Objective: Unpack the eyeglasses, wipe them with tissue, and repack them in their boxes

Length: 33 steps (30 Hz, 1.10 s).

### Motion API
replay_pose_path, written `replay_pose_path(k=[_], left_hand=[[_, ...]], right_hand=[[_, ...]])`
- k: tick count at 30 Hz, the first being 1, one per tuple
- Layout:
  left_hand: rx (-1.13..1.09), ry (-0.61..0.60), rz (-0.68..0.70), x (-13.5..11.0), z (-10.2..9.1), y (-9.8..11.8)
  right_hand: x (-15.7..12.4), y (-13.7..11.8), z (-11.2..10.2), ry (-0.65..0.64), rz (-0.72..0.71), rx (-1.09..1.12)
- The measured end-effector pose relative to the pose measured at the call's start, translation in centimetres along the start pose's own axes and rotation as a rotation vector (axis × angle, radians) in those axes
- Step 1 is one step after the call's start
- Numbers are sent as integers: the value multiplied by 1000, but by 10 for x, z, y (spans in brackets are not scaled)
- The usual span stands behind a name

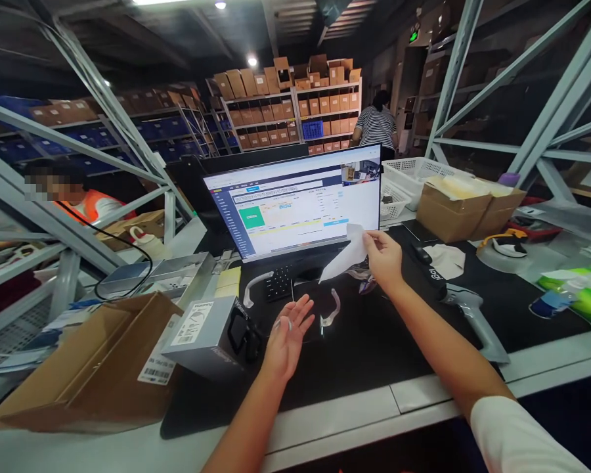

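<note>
My right hand (pixel 385 257) is raised in front of the monitor and pinches a thin white sheet (pixel 347 255), folded at the top; whether it is paper or cloth I cannot tell. Lower and to the left, my left hand (pixel 286 335) is open, palm up with fingers spread, and holds nothing. A pair of glasses with clear temples (pixel 331 309) seems to lie on the black desk mat (pixel 354 355) behind the left hand, which hides part of it. Left of that hand stands a grey box (pixel 204 338) with a label and a dark picture of glasses.
An open cardboard box (pixel 98 368) stands at the left. Behind the hands are a monitor (pixel 300 203) and a keyboard (pixel 278 284). To the right lie a barcode scanner (pixel 475 318), a mouse (pixel 420 253), a crumpled white cloth (pixel 446 261) and a bottle (pixel 557 299). Two other people are farther off.
</note>
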State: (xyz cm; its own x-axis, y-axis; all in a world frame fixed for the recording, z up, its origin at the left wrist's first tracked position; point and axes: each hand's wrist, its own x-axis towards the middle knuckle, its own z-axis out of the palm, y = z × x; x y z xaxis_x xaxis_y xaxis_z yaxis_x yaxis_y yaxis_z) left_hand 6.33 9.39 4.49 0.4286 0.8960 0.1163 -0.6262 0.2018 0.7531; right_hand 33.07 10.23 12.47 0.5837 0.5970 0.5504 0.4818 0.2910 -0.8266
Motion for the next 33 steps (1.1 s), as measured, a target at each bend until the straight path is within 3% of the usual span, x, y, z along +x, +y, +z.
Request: replay_pose_path(k=[6,8,11,13,17,18,20,22,23,26,29,33], left_hand=[[-101,-91,-136,-7,10,3],[-134,-97,-181,-8,12,4],[-163,-87,-194,-8,13,7],[-165,-56,-141,-6,12,8],[-144,67,-37,-1,5,9],[-141,100,-29,0,3,9],[-133,135,-23,1,0,9],[-120,124,-22,1,-2,8],[-112,109,-21,0,-2,7],[-94,69,-22,-1,-1,6],[-87,47,-26,-2,1,5],[-78,24,-26,-3,2,4]], right_hand=[[-56,-29,26,-154,-175,235],[-69,-36,32,-257,-245,244],[-74,-41,34,-612,-317,201],[-69,-42,30,-863,-293,151],[-54,-42,19,-1158,-191,44],[-51,-41,18,-1152,-187,33],[-44,-38,21,-998,-207,5],[-36,-34,34,-842,-232,-148],[-32,-32,44,-836,-232,-262],[-18,-27,81,-997,-206,-545],[-5,-26,112,-1090,-228,-590],[-1,-24,127,-1188,-245,-623]])
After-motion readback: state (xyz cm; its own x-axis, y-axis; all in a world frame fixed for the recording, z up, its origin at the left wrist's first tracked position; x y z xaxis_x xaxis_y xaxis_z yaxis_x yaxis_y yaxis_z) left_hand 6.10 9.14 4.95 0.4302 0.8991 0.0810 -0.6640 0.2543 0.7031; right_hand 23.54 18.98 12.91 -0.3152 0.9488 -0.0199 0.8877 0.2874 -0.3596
